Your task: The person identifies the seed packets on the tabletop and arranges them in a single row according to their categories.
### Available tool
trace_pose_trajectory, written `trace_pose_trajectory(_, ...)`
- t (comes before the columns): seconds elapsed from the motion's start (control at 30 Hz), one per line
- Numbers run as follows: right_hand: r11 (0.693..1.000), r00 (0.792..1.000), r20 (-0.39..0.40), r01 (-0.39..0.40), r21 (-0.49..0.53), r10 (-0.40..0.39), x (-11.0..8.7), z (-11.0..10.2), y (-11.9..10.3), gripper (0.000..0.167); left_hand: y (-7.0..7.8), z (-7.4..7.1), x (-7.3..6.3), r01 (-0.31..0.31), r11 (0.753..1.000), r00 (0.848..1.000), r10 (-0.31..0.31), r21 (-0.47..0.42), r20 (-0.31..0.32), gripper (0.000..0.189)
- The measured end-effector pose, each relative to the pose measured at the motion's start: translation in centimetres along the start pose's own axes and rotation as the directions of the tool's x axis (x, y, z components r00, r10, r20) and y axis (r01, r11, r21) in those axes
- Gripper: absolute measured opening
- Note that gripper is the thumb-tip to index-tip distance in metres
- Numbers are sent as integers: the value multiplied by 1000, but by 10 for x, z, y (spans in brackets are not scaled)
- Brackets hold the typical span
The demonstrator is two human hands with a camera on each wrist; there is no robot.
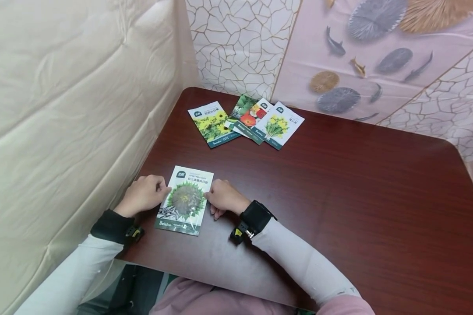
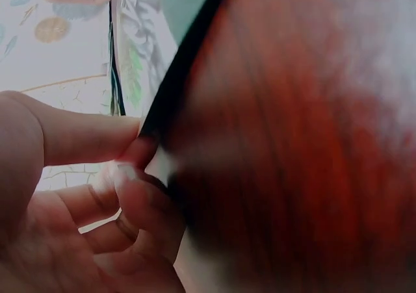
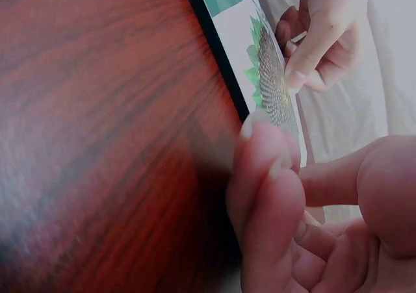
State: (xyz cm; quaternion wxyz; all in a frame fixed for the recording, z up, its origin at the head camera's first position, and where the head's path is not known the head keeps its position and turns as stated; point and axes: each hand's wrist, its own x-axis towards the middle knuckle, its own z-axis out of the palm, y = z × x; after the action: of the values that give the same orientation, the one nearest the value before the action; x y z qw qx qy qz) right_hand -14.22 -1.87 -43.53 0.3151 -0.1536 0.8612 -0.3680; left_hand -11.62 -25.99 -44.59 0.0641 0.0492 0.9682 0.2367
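Observation:
A white seed packet [image 1: 186, 200] with a large sunflower head and a dark green bottom band is on the near left of the table, top edge away from me. My left hand [image 1: 145, 193] pinches its left edge between thumb and fingers. On the opposite side, my right hand [image 1: 226, 197] pinches the right edge, with its other fingers curled below. The right wrist view shows the packet's printed face [image 3: 270, 65] between both hands. From the left wrist the packet [image 2: 135, 52] appears nearly edge-on, so little of its front is visible there.
Farther back lie several other seed packets: a yellow-flower one [image 1: 213, 124] on the left, then an overlapping group ending in another yellow-flower packet [image 1: 280, 126]. A cream fabric wall [image 1: 82, 109] borders the reddish-brown table [image 1: 339, 197] on the left; patterned cloth [image 1: 236, 48] hangs behind.

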Motion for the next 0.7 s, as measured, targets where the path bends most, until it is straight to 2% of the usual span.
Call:
trace_pose_trajectory(0.2,1000,1000,17,-6,-25,6,-1,-3,-1,44,3,-7,4,7,1000,998,-8,16,61,31)
trace_pose_trajectory(0.43,998,1000,-4,0,-69,0,-2,-4,1,46,6,-9,5,4,999,997,-9,52,82,36)
trace_pose_trajectory(0.57,998,999,-22,36,-43,-37,-6,-5,6,48,10,-13,5,1,993,999,-6,114,42,36)
trace_pose_trajectory(0.7,996,991,-100,92,-9,-93,-16,-13,10,41,20,-17,9,-48,991,998,53,124,-33,32)
